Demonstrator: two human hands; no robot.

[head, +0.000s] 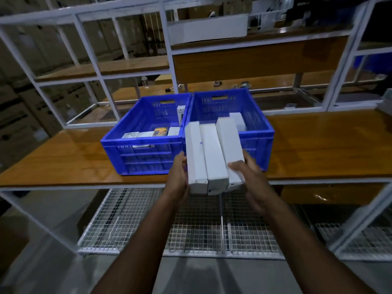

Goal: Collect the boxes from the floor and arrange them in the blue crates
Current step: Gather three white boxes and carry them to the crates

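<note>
Three long white boxes (212,153) lie side by side between my hands, held in front of the near wall of the right blue crate (259,124). My left hand (180,175) presses against the left box and my right hand (246,172) grips the right box from the side and below. Another white box (238,120) rests inside the right crate. The left blue crate (118,141) holds several small boxes (148,133) along its near wall and one upright white box (181,112) at its right side.
Both crates stand side by side on a wooden workbench (318,145) with a white metal frame (84,47). A wire mesh shelf (191,225) runs under the bench. Stacked cardboard cartons (19,115) fill the left background. Grey floor lies below me.
</note>
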